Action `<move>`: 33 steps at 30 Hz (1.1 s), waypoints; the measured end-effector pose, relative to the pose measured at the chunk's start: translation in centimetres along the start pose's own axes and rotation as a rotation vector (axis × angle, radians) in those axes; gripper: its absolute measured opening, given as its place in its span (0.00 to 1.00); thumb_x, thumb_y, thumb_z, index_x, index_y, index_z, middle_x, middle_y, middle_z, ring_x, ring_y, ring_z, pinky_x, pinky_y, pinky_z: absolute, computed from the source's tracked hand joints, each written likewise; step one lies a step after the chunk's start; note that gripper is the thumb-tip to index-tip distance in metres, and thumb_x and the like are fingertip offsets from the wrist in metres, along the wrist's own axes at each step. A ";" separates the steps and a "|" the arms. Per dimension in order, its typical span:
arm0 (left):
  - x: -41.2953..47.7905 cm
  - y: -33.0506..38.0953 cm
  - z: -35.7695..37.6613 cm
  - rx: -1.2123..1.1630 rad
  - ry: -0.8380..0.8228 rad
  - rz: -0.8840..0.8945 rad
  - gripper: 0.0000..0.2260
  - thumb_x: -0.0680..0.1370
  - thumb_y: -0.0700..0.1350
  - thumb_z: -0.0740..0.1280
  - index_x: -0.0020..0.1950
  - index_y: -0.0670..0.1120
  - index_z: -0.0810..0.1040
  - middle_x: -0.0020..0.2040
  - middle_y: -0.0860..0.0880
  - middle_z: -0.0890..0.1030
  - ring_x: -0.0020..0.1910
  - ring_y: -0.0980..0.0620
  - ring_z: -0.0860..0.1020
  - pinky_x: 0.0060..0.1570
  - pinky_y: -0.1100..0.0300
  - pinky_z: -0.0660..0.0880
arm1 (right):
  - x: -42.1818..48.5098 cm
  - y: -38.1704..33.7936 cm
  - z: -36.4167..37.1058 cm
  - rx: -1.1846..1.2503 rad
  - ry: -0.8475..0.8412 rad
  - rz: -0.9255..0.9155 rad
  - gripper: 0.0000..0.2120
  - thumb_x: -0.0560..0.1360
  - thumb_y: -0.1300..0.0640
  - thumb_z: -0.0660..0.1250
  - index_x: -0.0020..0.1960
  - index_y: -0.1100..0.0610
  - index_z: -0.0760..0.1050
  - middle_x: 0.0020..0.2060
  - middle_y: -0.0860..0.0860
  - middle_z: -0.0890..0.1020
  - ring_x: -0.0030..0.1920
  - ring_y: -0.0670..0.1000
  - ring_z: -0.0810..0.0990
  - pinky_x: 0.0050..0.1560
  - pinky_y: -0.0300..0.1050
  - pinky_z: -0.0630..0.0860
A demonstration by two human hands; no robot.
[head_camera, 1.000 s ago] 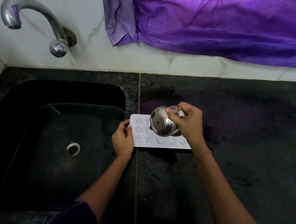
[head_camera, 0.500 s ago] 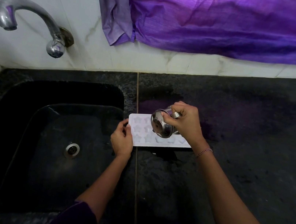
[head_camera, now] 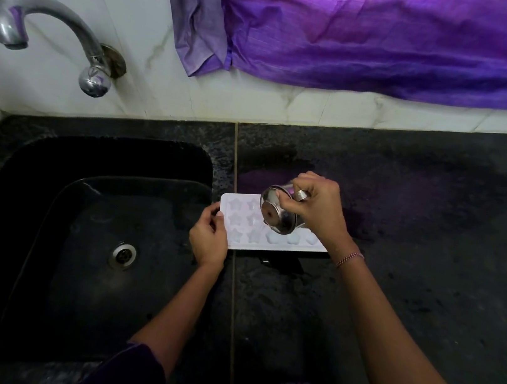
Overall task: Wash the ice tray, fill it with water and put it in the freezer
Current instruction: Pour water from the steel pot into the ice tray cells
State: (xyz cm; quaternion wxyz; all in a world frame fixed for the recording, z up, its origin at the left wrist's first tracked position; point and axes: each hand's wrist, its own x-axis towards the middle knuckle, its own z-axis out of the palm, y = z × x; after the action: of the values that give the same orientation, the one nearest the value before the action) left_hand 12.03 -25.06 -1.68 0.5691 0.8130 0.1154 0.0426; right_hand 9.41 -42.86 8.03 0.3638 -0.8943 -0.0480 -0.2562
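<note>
White plastic ice tray point(head_camera: 242, 223) with star-shaped moulds is lying on the black stone table point(head_camera: 415, 265), just beside the sink point(head_camera: 48, 194). The left hand point(head_camera: 208, 241) is pinching its left end with curled fingers point(head_camera: 206, 219). The right hand point(head_camera: 316, 212) is gripping a steel cup point(head_camera: 274, 216), fingers wrapped round it, tilting it over the tray.

Dark speckled stone desk point(head_camera: 397, 279), wet in patches, with a white star-mould ice tray point(head_camera: 241, 223) on it beside the sunken sink point(head_camera: 86, 265).
</note>
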 end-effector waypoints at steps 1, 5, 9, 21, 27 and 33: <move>0.0 -0.1 0.0 -0.002 0.002 0.004 0.10 0.79 0.42 0.63 0.58 0.46 0.80 0.41 0.53 0.78 0.42 0.52 0.77 0.45 0.57 0.75 | 0.0 0.1 -0.1 0.019 0.020 0.024 0.18 0.65 0.60 0.71 0.26 0.60 0.63 0.23 0.55 0.67 0.28 0.51 0.64 0.28 0.39 0.60; 0.1 -0.2 0.0 -0.007 0.006 0.009 0.10 0.78 0.42 0.63 0.57 0.46 0.80 0.39 0.51 0.78 0.40 0.52 0.77 0.43 0.56 0.75 | -0.1 0.5 -0.5 0.150 0.126 0.124 0.21 0.67 0.63 0.72 0.27 0.55 0.60 0.24 0.48 0.62 0.28 0.43 0.60 0.29 0.36 0.59; 0.0 -0.2 0.1 -0.006 0.007 0.006 0.10 0.79 0.42 0.63 0.58 0.46 0.80 0.37 0.52 0.78 0.38 0.52 0.76 0.42 0.58 0.75 | -0.2 1.1 -1.1 0.258 0.184 0.208 0.25 0.69 0.66 0.72 0.28 0.51 0.58 0.24 0.47 0.60 0.26 0.41 0.61 0.32 0.30 0.62; 0.0 -0.3 0.1 0.011 0.008 0.013 0.10 0.79 0.42 0.63 0.57 0.47 0.80 0.37 0.56 0.76 0.38 0.53 0.76 0.44 0.53 0.77 | -0.6 2.2 -2.6 0.172 0.134 0.216 0.26 0.69 0.65 0.73 0.27 0.50 0.58 0.23 0.44 0.61 0.26 0.42 0.61 0.29 0.31 0.60; 0.0 -0.3 0.1 0.016 0.006 0.012 0.10 0.79 0.42 0.63 0.58 0.47 0.80 0.35 0.59 0.75 0.36 0.55 0.75 0.43 0.53 0.77 | -0.5 2.0 -2.7 0.079 0.045 0.076 0.22 0.67 0.63 0.73 0.27 0.55 0.60 0.24 0.47 0.63 0.28 0.44 0.61 0.29 0.35 0.59; 0.1 -0.2 0.1 0.018 0.009 0.004 0.10 0.79 0.43 0.63 0.58 0.48 0.80 0.36 0.56 0.76 0.37 0.54 0.76 0.43 0.54 0.77 | -0.3 2.0 -2.6 -0.005 -0.015 0.024 0.19 0.65 0.65 0.74 0.26 0.63 0.64 0.23 0.56 0.68 0.29 0.46 0.63 0.28 0.38 0.61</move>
State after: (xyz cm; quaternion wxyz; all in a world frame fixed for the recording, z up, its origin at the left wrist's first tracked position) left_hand 12.08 -25.05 -1.95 0.5612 0.8181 0.1167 0.0461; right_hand 8.61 -46.02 8.18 0.3644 -0.8976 -0.0393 -0.2449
